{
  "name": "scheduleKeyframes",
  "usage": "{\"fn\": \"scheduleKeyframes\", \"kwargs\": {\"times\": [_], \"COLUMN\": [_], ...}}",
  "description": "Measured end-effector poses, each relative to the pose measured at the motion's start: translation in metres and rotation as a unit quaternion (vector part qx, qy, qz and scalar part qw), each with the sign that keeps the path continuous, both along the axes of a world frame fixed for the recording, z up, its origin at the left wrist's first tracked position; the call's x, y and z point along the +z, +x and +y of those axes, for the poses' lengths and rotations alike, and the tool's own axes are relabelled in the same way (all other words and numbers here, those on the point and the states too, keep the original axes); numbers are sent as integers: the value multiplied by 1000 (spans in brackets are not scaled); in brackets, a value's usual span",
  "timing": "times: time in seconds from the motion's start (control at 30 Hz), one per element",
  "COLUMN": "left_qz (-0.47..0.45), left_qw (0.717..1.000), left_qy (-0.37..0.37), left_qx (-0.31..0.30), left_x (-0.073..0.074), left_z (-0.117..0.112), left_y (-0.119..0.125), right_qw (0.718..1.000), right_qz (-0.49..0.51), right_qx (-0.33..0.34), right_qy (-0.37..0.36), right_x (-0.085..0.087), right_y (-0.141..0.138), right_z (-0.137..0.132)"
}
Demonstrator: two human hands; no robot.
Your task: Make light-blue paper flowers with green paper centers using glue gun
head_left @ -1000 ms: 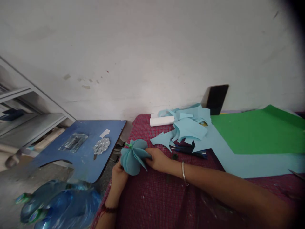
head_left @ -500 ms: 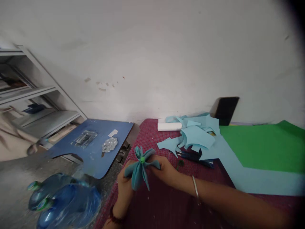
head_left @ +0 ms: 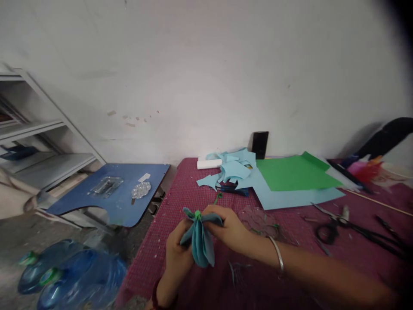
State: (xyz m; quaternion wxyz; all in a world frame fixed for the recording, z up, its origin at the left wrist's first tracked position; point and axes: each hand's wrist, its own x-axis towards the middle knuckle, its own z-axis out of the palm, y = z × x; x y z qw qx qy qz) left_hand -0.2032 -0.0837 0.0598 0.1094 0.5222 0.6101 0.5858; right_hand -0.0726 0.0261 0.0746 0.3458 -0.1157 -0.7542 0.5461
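Observation:
Between my hands is a blue paper flower (head_left: 202, 243) with a small green centre, its petals spreading downward and to the sides. My left hand (head_left: 177, 249) is closed around its left side, fingers partly hidden behind the petals. From the right, my right hand (head_left: 227, 226) pinches a petal near the green centre. Just beyond my right hand, a thin green curled piece (head_left: 218, 196) lies on the red checked cloth (head_left: 180, 193). Light blue paper scraps (head_left: 237, 170) are heaped farther back, with a dark blue tool (head_left: 232, 189) partly under them.
Green paper (head_left: 293, 174) lies over a light blue sheet (head_left: 274, 198). Scissors (head_left: 327, 232) and pliers (head_left: 371, 234) are at the right. A phone (head_left: 260, 144) leans on the wall beyond a white roll (head_left: 209, 164). Large water bottles (head_left: 84, 275) stand lower left, beside a blue table (head_left: 122, 215).
My view has swung right and tilted, bringing scissors and pliers into sight. The flower has tipped so its petals hang more downward. Both hands keep hold of it.

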Motion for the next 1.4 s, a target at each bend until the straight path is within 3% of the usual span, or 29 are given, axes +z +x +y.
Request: {"fn": "scheduleKeyframes", "kwargs": {"times": [0.17, 0.37, 0.5, 0.6, 0.83, 0.97, 1.13, 1.27, 1.4], "left_qz": [-72, 19, 13, 4, -18, -53, -101, -103, -73], "left_qw": [997, 998, 999, 998, 984, 981, 986, 988, 987], "left_qy": [10, 50, 30, 2, -49, -51, -36, -45, -46], "left_qx": [32, 27, -13, -62, -173, -179, -124, -107, -133], "left_x": [8, 22, 20, 18, 32, 33, 21, 4, -14], "left_z": [-16, -23, -24, -22, -12, -7, -3, -10, -25], "left_y": [17, 33, 50, 66, 106, 125, 145, 168, 185], "right_qw": [998, 997, 995, 993, 981, 983, 979, 939, 915], "right_qz": [9, 28, 34, 51, 50, 38, 19, 113, 164], "right_qx": [-55, -68, -84, -107, -175, -180, -145, -211, -244], "right_qy": [1, -37, -35, 5, 73, -3, -142, -247, -275], "right_x": [-4, 4, 9, 15, 21, 16, -11, -28, -31], "right_y": [8, 28, 59, 86, 137, 166, 192, 197, 201], "right_z": [-17, -35, -37, -34, -38, -40, -42, -48, -57]}}
